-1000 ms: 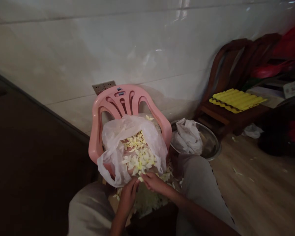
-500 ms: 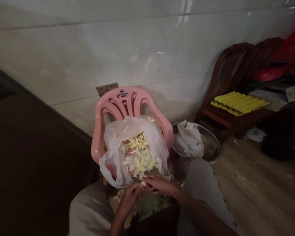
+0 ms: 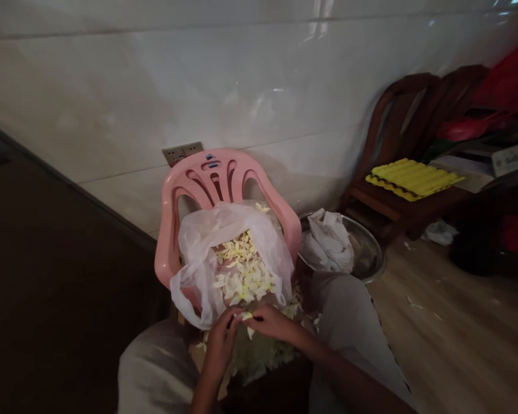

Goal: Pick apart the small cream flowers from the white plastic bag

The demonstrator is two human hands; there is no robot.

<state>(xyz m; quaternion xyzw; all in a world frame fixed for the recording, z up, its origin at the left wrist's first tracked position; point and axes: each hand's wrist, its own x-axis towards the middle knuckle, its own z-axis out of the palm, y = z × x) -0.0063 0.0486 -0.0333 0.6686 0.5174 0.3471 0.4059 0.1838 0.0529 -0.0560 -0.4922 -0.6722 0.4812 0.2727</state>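
Observation:
A small pale yellow-white flower (image 3: 246, 315) is pinched between the fingertips of my left hand (image 3: 224, 330) and my right hand (image 3: 270, 322), both closed. Another pale petal hangs just below them. Beyond my hands, a translucent white plastic bag (image 3: 198, 233) lies open on a pink plastic chair (image 3: 166, 230). Loose white flowers (image 3: 246, 282) lie in the opening of the bag, with smaller yellowish ones (image 3: 237, 248) behind. Under my hands, between my knees, is a heap of pale flowers or petals (image 3: 263, 353), dim and partly hidden by my arms.
Right of the chair, a metal basin (image 3: 377, 259) holds a crumpled white bag (image 3: 328, 241). A yellow egg tray (image 3: 414, 178) rests on a wooden chair (image 3: 384, 115). Behind the pink chair is a tiled wall with a socket (image 3: 182, 153). Petals dot the wooden floor (image 3: 431, 345).
My hands have moved slightly up, and the flower between them now lies more sideways. A petal now shows hanging below them. The whole view has shifted slightly.

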